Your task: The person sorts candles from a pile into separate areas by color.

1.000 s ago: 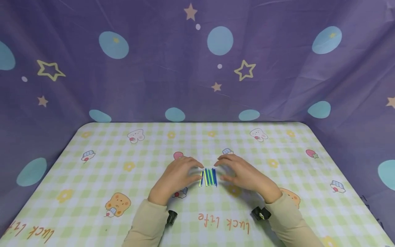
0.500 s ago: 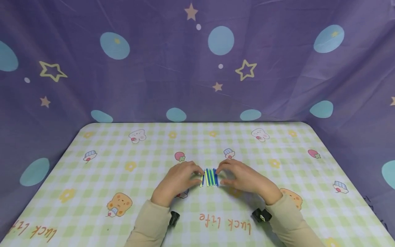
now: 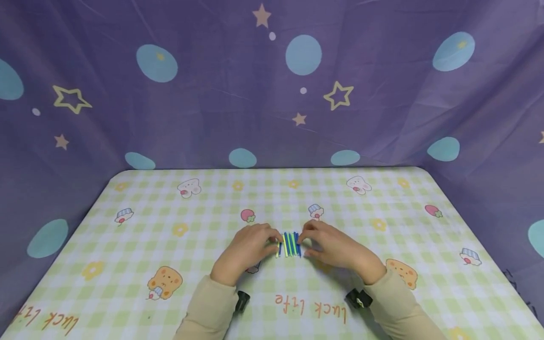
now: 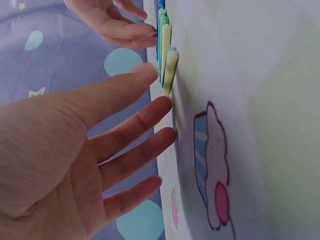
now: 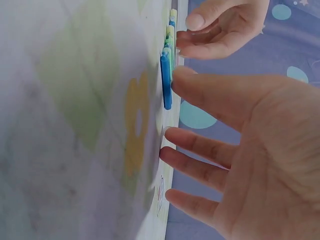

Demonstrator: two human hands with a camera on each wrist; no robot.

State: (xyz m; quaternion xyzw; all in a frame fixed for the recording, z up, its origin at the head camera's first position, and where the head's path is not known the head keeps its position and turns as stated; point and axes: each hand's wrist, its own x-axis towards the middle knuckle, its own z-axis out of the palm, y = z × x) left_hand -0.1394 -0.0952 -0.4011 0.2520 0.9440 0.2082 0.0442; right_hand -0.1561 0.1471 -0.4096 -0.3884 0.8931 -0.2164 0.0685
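Note:
A row of thin blue and yellow-green sticks lies side by side on the checked tablecloth, with a small gap near its left end. My left hand is at that left end, its thumb and fingertips close around the outermost sticks. At the other end, my right hand has its fingertips beside the outer blue stick. Both wrist views show fingers spread and nearly straight, with thumbs by the stick row. Whether the fingertips touch the sticks is hard to tell.
The tablecloth carries printed cupcakes, bears, flowers and lettering. Behind the table's far edge hangs a purple curtain with stars and blue ovals. A black wrist device sits by the right sleeve, another by the left.
Both hands have come slightly down and towards me, their fingertips now lower beside the two ends of the row. The sticks lie nearly as before, the left gap perhaps a little narrower.

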